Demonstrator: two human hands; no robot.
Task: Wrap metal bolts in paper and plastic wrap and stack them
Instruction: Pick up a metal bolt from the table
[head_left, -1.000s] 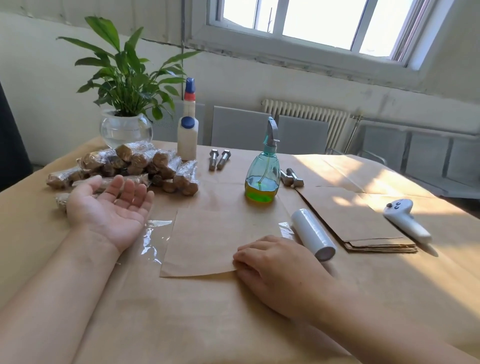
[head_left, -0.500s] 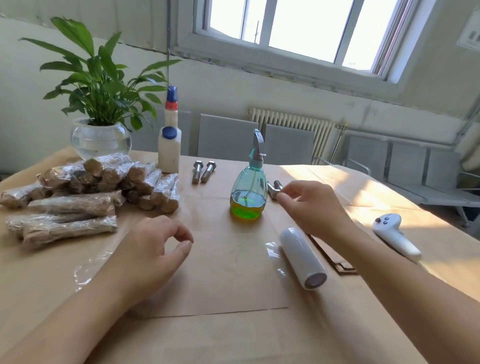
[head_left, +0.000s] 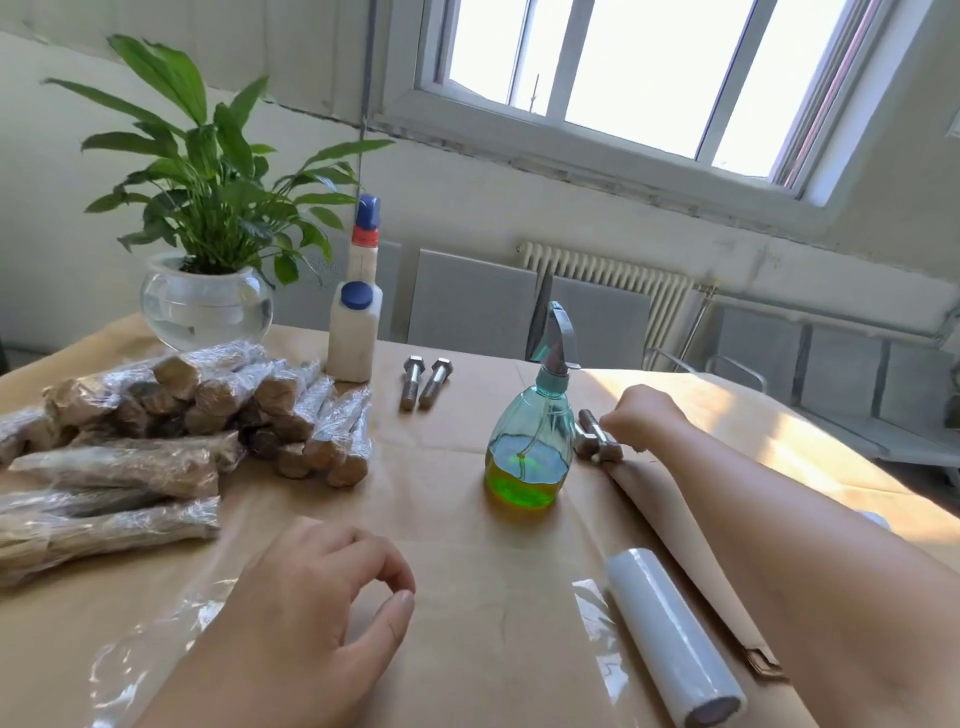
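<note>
Nearest, the left hand (head_left: 306, 618) rests loosely curled and empty on the paper sheet (head_left: 467, 545) and plastic film (head_left: 156, 654) laid ready for wrapping, with the wrap roll (head_left: 672, 636) near and right of the spray bottle (head_left: 530, 457). Just right of that bottle the right hand (head_left: 641, 418) pinches a bare bolt (head_left: 597, 436), probably the next to wrap. Left of the bottle the wrapped bundles (head_left: 171, 431) are stacked, and two spare bolts (head_left: 423, 382) lie beyond on the worktop (head_left: 675, 389).
</note>
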